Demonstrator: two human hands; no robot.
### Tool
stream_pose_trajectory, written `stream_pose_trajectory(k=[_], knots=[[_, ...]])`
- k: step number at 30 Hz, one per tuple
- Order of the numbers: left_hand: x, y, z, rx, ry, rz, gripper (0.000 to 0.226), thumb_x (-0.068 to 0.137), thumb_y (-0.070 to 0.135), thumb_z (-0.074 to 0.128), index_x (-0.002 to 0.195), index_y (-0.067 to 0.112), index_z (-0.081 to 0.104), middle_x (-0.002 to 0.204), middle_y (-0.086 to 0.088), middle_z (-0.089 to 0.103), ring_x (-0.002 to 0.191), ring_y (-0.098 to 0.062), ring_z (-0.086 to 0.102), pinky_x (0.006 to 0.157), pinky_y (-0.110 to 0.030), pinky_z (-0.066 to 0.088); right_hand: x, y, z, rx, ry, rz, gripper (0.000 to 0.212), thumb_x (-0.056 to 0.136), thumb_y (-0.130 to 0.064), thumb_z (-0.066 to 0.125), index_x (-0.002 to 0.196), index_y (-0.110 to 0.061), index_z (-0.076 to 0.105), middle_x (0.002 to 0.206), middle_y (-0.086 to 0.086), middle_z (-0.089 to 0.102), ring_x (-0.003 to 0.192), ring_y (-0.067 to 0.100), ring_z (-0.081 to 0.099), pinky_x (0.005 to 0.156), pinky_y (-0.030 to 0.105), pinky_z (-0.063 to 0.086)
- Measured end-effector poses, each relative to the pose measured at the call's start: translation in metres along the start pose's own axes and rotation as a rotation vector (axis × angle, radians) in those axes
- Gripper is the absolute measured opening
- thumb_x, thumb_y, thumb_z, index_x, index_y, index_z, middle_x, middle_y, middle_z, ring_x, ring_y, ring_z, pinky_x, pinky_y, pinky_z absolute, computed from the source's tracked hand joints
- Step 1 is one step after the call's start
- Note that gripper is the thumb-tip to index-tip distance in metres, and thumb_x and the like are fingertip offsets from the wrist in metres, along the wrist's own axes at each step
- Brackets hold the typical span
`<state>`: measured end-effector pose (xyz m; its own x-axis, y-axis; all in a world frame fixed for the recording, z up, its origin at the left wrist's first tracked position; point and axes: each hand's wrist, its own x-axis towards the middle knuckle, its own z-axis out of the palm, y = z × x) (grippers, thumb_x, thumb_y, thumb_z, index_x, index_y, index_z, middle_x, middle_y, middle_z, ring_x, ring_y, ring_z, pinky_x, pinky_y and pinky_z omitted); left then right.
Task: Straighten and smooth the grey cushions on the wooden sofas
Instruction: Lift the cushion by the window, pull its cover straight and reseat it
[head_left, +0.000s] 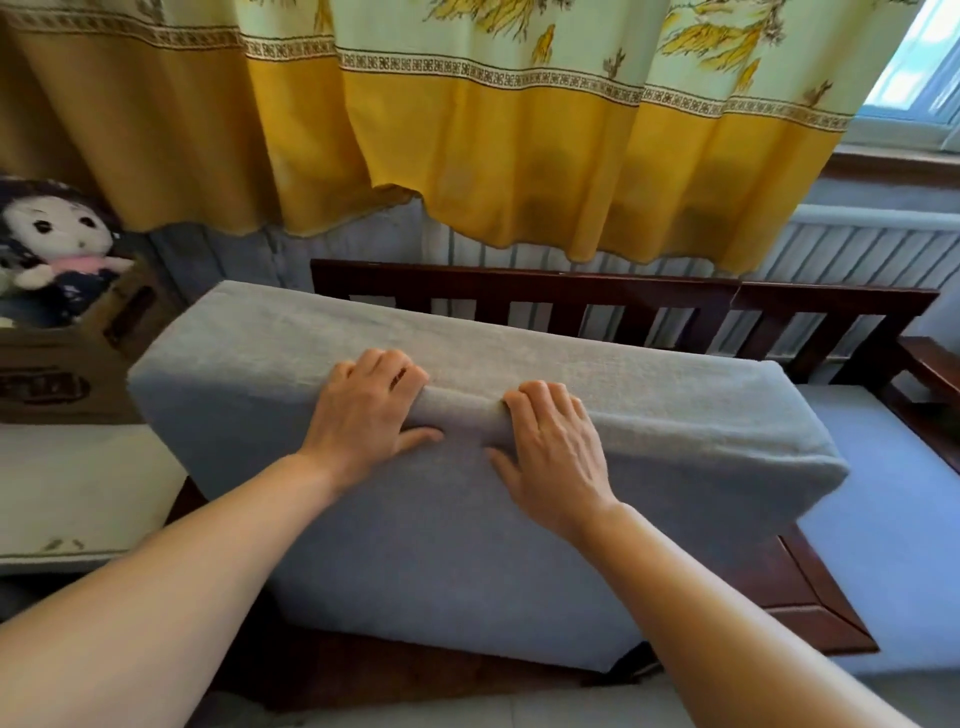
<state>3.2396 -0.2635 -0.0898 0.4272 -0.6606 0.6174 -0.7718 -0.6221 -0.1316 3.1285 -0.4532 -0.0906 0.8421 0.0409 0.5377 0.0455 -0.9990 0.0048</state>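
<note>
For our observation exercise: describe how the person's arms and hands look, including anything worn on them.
Both forearms are bare, with no sleeves in view. The left hand and right hand wear no gloves, rings, watch or bracelets that can be seen. No markings show on either arm.

The thick rectangular fabric cushion (519, 467) is plain light grey with a fine woven texture and no pattern. The slatted wooden sofa frame (571, 301) is dark reddish brown. The hanging fabric curtain (467, 130) has a pale cream-green upper field printed with yellow and brown plant motifs, a narrow white band of repeating dark brown ornaments, and a broad solid mustard-yellow lower border. The soft rag doll (57, 234) has a white face, black eyes, dark hair, a pink top and dark navy clothing. The cardboard box (62, 374) is brown with dark print.
</note>
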Motion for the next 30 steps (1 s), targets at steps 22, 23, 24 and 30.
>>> stream_pose_trajectory(k=[22, 23, 24, 30], knots=[[-0.043, 0.051, -0.030, -0.022, 0.141, 0.036, 0.066, 0.100, 0.049, 0.020, 0.052, 0.019, 0.052, 0.045, 0.004, 0.050, 0.039, -0.019, 0.051, 0.038, -0.020, 0.027, -0.031, -0.029, -0.025, -0.019, 0.058, -0.190, 0.051, 0.085, -0.054, 0.035, 0.053, -0.020, 0.054, 0.045, -0.005, 0.054, 0.036, 0.019, 0.053, 0.042, 0.019, 0.020], [-0.048, 0.057, -0.036, -0.023, 0.148, 0.048, 0.066, 0.100, 0.050, 0.019, 0.052, 0.019, 0.052, 0.045, 0.003, 0.049, 0.038, -0.019, 0.051, 0.037, -0.020, 0.029, -0.037, -0.029, -0.031, -0.016, 0.059, -0.216, 0.050, 0.085, -0.054, 0.035, 0.052, -0.020, 0.053, 0.045, -0.005, 0.054, 0.035, 0.019, 0.053, 0.041, 0.019, 0.020], [-0.051, 0.063, -0.040, -0.026, 0.153, 0.060, 0.067, 0.101, 0.050, 0.019, 0.052, 0.018, 0.052, 0.045, 0.003, 0.049, 0.037, -0.019, 0.051, 0.037, -0.020, 0.029, -0.042, -0.028, -0.036, -0.016, 0.058, -0.243, 0.050, 0.085, -0.054, 0.035, 0.052, -0.020, 0.053, 0.045, -0.006, 0.054, 0.035, 0.019, 0.052, 0.041, 0.019, 0.020], [-0.066, 0.093, -0.063, -0.024, 0.136, 0.073, 0.067, 0.101, 0.051, 0.017, 0.054, 0.018, 0.053, 0.045, 0.002, 0.052, 0.036, -0.020, 0.051, 0.038, -0.020, 0.030, -0.066, -0.022, -0.061, 0.026, -0.003, -0.357, 0.050, 0.087, -0.053, 0.033, 0.056, -0.019, 0.054, 0.045, -0.003, 0.055, 0.033, 0.024, 0.050, 0.044, 0.022, 0.019]])
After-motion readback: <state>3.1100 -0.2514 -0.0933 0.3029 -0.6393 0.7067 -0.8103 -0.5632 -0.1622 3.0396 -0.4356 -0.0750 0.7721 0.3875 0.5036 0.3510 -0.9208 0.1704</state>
